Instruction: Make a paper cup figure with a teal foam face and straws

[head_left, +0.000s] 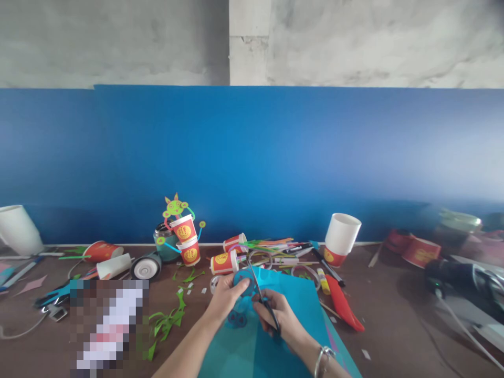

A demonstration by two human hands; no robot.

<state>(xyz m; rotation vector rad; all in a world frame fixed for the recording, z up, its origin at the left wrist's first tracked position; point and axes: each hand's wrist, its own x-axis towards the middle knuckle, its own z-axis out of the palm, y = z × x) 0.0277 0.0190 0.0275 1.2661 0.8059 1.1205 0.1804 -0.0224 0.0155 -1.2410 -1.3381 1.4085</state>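
Seemingly midway through cutting: left hand (225, 295) pinching a blue disc (239, 278), right hand (281, 311) holding scissors (271, 311).
Left of centre, the cup figure (185, 229) looks finished; the disc doesn't.

A blue panel (255, 157) was backed by a grey wall (315, 42). Green scraps (170, 321) were strewn on the brown table (394, 341); a flask (169, 236) was partly hidden by a cup figure (184, 231) — two cups stacked — and a red pouch (343, 304) was laid just beside a yellow tube (325, 284).
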